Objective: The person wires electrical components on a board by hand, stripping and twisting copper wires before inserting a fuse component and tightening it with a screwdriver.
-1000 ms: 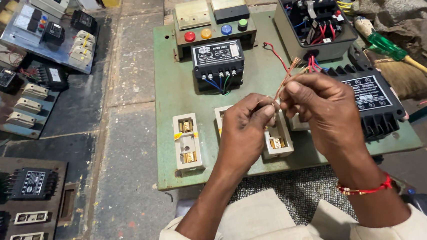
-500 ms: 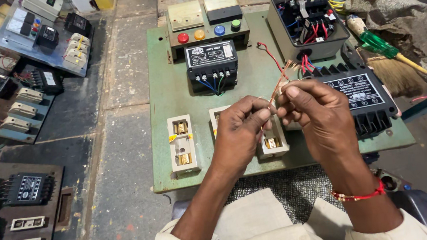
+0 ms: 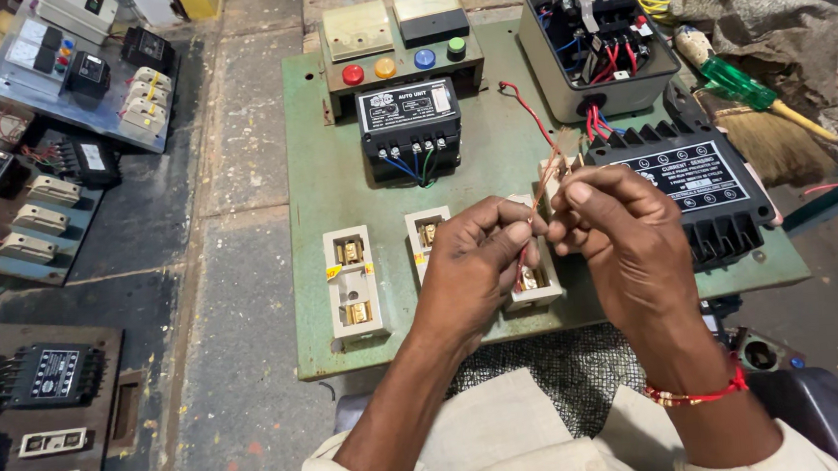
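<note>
Near the open grey box [image 3: 565,78] of wiring, both hands' fingers [image 3: 522,230] pinch 1 red wire [image 3: 532,119].

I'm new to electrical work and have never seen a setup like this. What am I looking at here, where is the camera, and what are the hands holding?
The picture comes from a camera worn on a person's head, looking down at that person's own two bare hands.

In front of them lies a green board with electrical parts fixed to it: a black control unit, a row of coloured push buttons, a grey open box full of wiring, a black finned module and cream fuse holders.

The left hand and the right hand meet over the board, both pinching the bare end of a thin red wire, which runs back toward the grey box.

A green-handled screwdriver lies to the right, and other panels sit on the floor to the left.
</note>
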